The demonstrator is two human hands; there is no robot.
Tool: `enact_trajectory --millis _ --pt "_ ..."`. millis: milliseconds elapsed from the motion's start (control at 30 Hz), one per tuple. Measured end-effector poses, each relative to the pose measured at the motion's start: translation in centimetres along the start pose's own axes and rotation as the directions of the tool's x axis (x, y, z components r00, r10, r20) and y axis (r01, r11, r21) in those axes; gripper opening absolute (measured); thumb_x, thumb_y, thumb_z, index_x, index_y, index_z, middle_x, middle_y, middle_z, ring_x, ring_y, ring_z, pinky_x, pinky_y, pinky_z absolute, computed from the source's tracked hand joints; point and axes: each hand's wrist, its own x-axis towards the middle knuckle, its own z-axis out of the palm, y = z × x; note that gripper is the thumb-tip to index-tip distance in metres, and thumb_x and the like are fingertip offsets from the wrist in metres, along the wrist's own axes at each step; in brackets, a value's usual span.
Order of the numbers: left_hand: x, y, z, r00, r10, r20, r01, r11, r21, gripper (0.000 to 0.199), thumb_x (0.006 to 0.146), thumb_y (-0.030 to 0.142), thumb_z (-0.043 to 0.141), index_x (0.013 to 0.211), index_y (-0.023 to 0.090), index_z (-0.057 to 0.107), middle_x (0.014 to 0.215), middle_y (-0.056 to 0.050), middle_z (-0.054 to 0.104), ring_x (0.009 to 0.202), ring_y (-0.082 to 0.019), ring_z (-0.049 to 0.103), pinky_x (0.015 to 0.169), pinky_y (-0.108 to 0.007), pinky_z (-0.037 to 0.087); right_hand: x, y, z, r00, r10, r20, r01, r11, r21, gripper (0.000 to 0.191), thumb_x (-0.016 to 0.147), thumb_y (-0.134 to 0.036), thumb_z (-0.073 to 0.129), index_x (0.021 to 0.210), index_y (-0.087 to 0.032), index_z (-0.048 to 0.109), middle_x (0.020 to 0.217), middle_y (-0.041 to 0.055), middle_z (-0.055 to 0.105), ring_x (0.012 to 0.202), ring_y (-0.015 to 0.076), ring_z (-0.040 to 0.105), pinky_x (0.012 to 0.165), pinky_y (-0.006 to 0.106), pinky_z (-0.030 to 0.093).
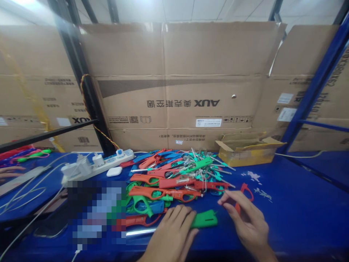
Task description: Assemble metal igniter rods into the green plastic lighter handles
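Observation:
My left hand (pixel 174 231) is closed around a green plastic lighter body (pixel 205 219) near the table's front edge; a metal tube (pixel 140 231) sticks out to its left. Just right of it, my right hand (pixel 249 220) is raised with thumb and forefinger pinched together, and whatever may be between the fingertips is too small to make out. A red looped piece (pixel 247 191) shows behind that hand. Beyond my hands lies a pile of orange lighter shells (pixel 147 191), green shells (pixel 200 165) and metal rods with teal parts (pixel 215 171).
An opened yellow-taped carton (pixel 247 154) stands at the back right, near small white pieces (pixel 253 176). On the left are a white power strip (pixel 109 160), a white earphone case (pixel 114 171), cables and a blurred-out phone. Another person's hand (pixel 11 173) shows at the far left.

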Motion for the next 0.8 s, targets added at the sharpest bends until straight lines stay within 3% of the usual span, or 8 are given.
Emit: enact_trajectory --millis 167,800 --pt "-0.1 -0.1 0.1 1.000 0.002 -0.013 -0.003 1.000 -0.010 0.033 0.110 0.034 0.042 0.135 0.019 0.057 0.124 -0.007 0.070 0.111 -0.027 0.068 0.095 -0.042 0.058 -0.3 -0.2 0.2 0.999 0.002 0.053 0.003 0.996 -0.094 0.048 0.105 -0.015 0.045 0.151 -0.028 0.050 0.109 0.0057 0.076 0.092 0.0169 0.076 0.081 0.026 0.064" --pt "-0.2 -0.1 0.1 1.000 0.011 0.001 -0.011 1.000 -0.015 0.033 0.109 0.034 0.043 0.135 0.019 0.057 0.125 -0.007 0.070 0.114 -0.028 0.067 0.095 -0.044 0.059 -1.4 0.3 0.4 0.995 0.065 -0.070 -0.067 0.997 -0.033 0.037 0.103 -0.025 0.059 0.141 -0.028 0.057 0.096 0.0028 0.078 0.071 0.0130 0.076 0.071 0.023 0.065"
